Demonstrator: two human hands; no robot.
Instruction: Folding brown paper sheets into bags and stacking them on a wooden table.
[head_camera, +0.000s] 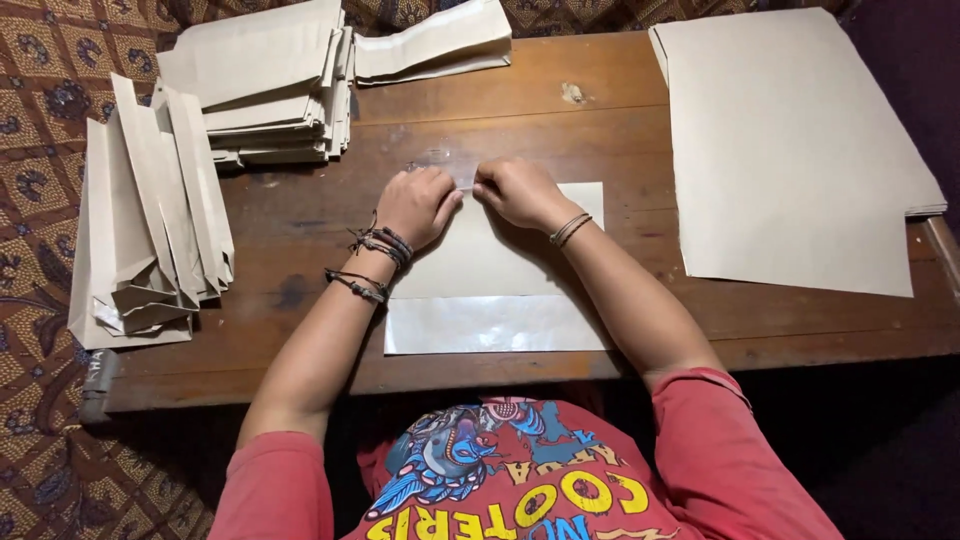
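Observation:
A pale paper sheet lies flat on the wooden table, with a shiny whitish strip along its near edge. My left hand and my right hand meet at the sheet's far edge, fingers curled and pinching the paper there. Dark cord bracelets ring my left wrist and thin bands ring my right one. The fingertips hide the exact spot they pinch.
A stack of large brown paper sheets covers the table's right side. Folded paper bags lie at the left edge, more stacked bags at the far left, and a folded piece at the far edge. Patterned cloth surrounds the table.

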